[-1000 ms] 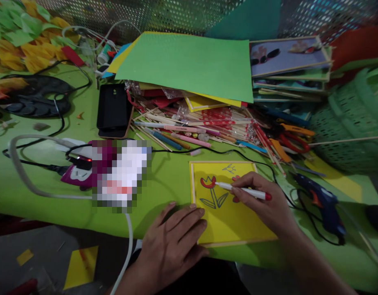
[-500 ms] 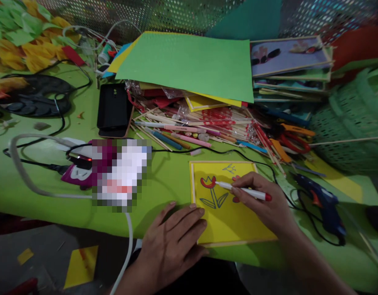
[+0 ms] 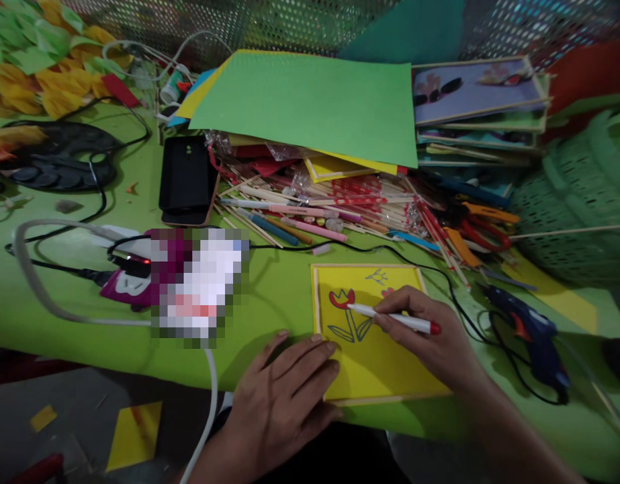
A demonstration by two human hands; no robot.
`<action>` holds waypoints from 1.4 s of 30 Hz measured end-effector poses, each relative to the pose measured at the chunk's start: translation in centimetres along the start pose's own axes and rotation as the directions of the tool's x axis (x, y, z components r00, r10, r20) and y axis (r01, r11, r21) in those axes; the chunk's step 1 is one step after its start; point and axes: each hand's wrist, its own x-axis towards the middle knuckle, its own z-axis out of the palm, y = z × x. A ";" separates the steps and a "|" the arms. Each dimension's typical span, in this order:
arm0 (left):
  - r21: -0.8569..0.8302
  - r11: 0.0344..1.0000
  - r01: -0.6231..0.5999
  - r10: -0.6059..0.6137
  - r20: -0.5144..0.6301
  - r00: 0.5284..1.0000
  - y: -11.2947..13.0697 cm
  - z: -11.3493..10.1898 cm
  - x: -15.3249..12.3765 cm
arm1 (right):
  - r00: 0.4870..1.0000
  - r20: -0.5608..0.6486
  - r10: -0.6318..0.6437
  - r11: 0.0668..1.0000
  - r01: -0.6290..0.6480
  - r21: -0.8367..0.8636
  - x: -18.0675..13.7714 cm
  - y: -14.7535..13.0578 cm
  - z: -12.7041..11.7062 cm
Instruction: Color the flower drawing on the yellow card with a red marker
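A yellow sheet edged with thin wooden sticks lies on the green-covered table. Drawn on it are a tulip with red in its bloom, a small outlined shape near the top edge and a red flower partly hidden by my fingers. My right hand pinches a white felt-tip marker with a red end; its tip meets the base of the tulip's bloom. My left hand rests flat, fingers stretched out, over the sheet's lower left edge.
Behind the sheet lie several pens and sticks under green paper. A glue gun, orange-handled scissors and a green basket stand right. Left are a power strip, a phone case and a black palette.
The marker's tip has moved slightly left and down along the tulip's bloom, my right hand shifting with it. Red now covers more of the bloom. My left hand stays put.
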 end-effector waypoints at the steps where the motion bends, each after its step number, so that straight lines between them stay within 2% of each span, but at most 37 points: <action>1: 0.002 1.000 0.002 -0.002 -0.001 1.000 0.0 0.0 0.0 | 1.000 0.003 0.005 1.000 -0.005 -0.002 0.0 -0.1 0.1; 19: 0.031 0.999 -0.016 0.016 0.022 1.000 -0.1 -0.1 -0.1 | 0.999 0.021 0.030 0.998 -0.031 0.047 0.7 -0.6 1.0; 25: -0.001 1.000 0.014 -0.014 -0.007 1.000 0.1 0.0 0.0 | 1.000 0.000 0.027 0.999 -0.027 0.044 0.9 -0.4 1.3; 42: 0.021 1.000 -0.008 0.008 0.014 1.000 0.1 -0.5 0.4 | 1.000 0.021 0.016 0.999 -0.017 0.028 0.7 -0.8 1.0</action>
